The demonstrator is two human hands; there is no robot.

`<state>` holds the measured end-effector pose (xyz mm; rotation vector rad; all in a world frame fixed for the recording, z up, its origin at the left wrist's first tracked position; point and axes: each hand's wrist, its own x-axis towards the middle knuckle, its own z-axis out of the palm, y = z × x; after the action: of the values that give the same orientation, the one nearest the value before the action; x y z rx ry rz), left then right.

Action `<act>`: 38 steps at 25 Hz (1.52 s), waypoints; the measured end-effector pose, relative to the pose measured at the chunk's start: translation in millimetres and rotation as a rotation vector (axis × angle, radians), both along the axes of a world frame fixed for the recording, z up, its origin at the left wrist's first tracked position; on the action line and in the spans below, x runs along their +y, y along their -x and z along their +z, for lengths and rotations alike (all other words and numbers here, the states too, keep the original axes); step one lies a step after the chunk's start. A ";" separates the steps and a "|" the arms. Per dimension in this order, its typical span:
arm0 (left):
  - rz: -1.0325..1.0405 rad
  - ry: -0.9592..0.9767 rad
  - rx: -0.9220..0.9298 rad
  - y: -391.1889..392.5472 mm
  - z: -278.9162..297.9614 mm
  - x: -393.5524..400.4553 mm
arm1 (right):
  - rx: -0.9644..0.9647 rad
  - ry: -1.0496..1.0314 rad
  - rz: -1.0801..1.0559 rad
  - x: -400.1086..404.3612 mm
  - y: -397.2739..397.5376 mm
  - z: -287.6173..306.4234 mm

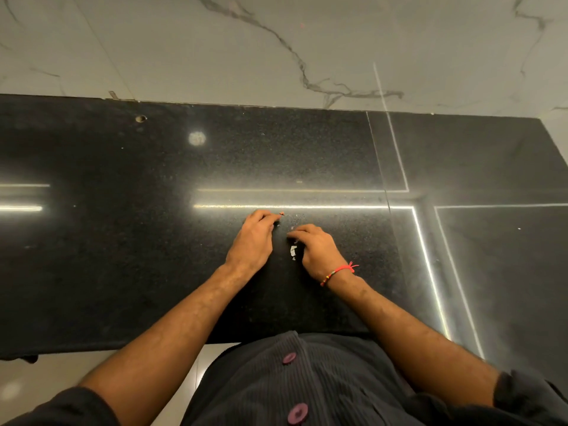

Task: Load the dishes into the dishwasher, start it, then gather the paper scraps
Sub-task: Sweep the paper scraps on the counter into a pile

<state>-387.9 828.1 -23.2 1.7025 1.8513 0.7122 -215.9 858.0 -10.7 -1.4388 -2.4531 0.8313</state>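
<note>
Both my hands rest on a glossy black stone counter (153, 241). My left hand (253, 241) lies palm down with its fingers curled, and its fingertips touch a tiny reddish paper scrap (281, 214). My right hand (316, 249), with a red thread bracelet at the wrist, is cupped over a white paper scrap (293, 251) at its thumb side. Small pale scraps (292, 227) lie scattered between the two hands. Whether either hand pinches a scrap is hidden by the fingers.
A marble-patterned wall (276, 41) rises behind the counter. A small hole (140, 118) sits near the counter's back left. A seam (381, 167) divides the counter on the right. The front edge runs just before my dark buttoned shirt (307, 379).
</note>
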 end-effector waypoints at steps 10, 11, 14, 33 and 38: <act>-0.218 -0.021 0.170 -11.1 4.5 -9.1 | -0.095 -0.019 0.020 56.2 10.4 5.8; -0.204 -0.018 0.120 -8.6 5.9 -14.1 | -0.108 -0.033 0.058 49.5 8.6 1.9; -0.024 -0.021 -0.003 4.8 10.0 -17.1 | -0.073 -0.067 0.152 17.0 -3.2 -5.3; -0.345 0.141 0.283 -23.0 13.2 -8.2 | 0.220 0.183 -0.413 14.6 -24.1 4.7; -0.386 0.033 0.350 -25.1 10.5 -10.9 | 0.300 0.204 -0.449 8.5 -27.6 -1.5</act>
<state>-362.8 817.2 -12.7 2.1848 1.6549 0.2362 -188.3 866.4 -12.2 -1.6971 -1.7749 1.1138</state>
